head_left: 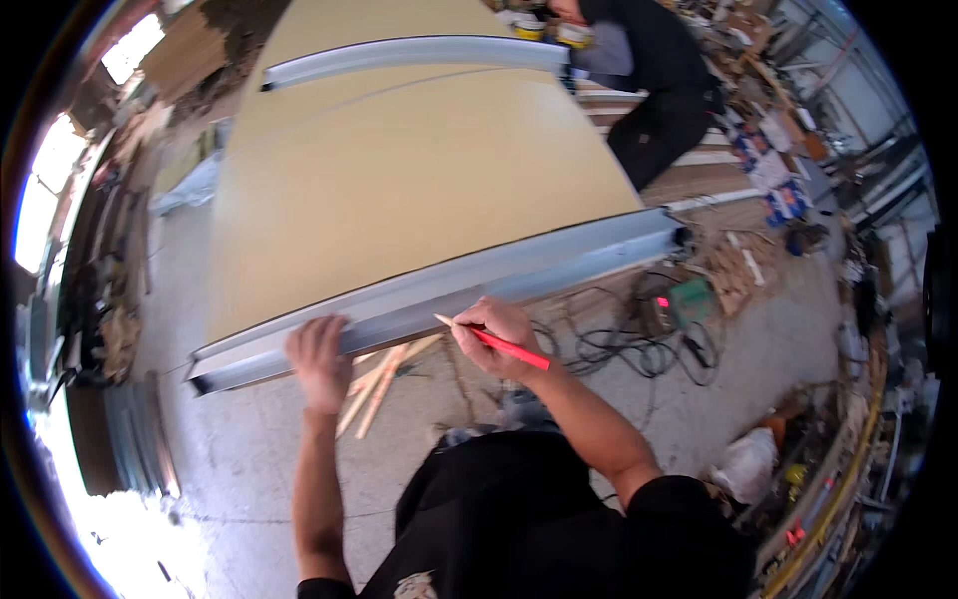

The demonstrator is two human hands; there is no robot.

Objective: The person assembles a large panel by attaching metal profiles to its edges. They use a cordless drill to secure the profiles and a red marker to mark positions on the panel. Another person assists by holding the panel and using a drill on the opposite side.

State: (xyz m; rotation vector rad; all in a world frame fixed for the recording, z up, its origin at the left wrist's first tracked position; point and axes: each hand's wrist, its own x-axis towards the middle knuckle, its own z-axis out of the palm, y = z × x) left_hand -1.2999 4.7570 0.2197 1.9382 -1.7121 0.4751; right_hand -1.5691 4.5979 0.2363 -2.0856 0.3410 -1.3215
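Pinching a red pencil in the right hand at centre, touching a metal rail left of centre with the left hand, in unclear grip.

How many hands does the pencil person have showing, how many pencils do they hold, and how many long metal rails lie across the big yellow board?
Bare left hand and bare right hand: 2
Slim red pencil: 1
Long silver-grey metal rails: 2
Total: 5
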